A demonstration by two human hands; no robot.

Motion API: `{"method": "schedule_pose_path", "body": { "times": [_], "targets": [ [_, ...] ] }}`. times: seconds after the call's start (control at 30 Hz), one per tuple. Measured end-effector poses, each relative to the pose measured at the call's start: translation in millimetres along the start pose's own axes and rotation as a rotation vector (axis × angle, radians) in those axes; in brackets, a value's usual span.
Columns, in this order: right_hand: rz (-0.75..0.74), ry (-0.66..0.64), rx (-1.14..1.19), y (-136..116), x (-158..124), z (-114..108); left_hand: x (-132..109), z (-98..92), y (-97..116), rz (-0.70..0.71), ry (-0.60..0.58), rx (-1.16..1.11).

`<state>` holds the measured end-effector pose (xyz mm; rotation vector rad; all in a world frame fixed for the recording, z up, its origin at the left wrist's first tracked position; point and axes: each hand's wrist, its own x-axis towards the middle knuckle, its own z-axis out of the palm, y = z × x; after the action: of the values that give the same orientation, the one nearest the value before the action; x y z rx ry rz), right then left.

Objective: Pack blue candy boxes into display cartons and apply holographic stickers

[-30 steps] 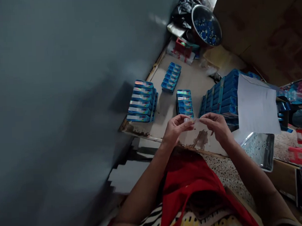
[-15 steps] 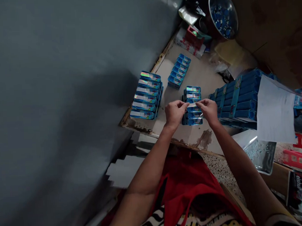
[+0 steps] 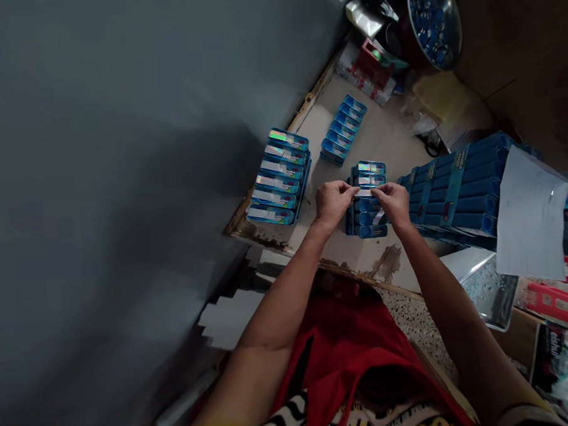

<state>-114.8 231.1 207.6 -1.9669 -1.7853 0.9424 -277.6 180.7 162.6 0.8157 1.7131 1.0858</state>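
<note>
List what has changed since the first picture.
The left hand and right hand have moved forward from the near end of the middle row of blue boxes to about its third box from the far end, a pale strip pinched between them. The left row and far row stayed put.

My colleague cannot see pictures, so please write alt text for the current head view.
The left hand and right hand pinch a pale strip over a row of blue packs on a table. A second row is at left, a third row farther back, and a large blue stack at right.
</note>
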Motion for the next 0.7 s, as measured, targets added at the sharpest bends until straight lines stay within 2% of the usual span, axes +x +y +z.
{"method": "schedule_pose_path", "body": {
  "times": [0.17,0.3,0.4,0.5,0.6,0.7],
  "targets": [
    [0.012,-0.003,-0.04,-4.0,-1.7,-0.1,2.6,3.7,-5.1,-0.047,-0.017,-0.081],
    [0.037,0.058,-0.07,0.0,-1.6,-0.6,3.6,6.4,-16.4,-0.159,-0.081,-0.326],
    [0.174,0.09,0.077,7.7,4.3,0.6,5.0,15.9,-28.8,-0.265,-0.064,-0.558],
    [0.265,0.011,0.265,12.7,11.8,1.7,9.9,33.2,-38.6,-0.383,-0.04,-0.694],
    [0.273,-0.071,0.316,12.5,14.1,-1.0,14.0,45.4,-40.6,-0.445,-0.02,-0.664],
    [0.216,-0.051,0.281,9.8,8.6,-8.1,2.7,38.3,-34.4,-0.419,0.125,-0.525]
  ]
}}
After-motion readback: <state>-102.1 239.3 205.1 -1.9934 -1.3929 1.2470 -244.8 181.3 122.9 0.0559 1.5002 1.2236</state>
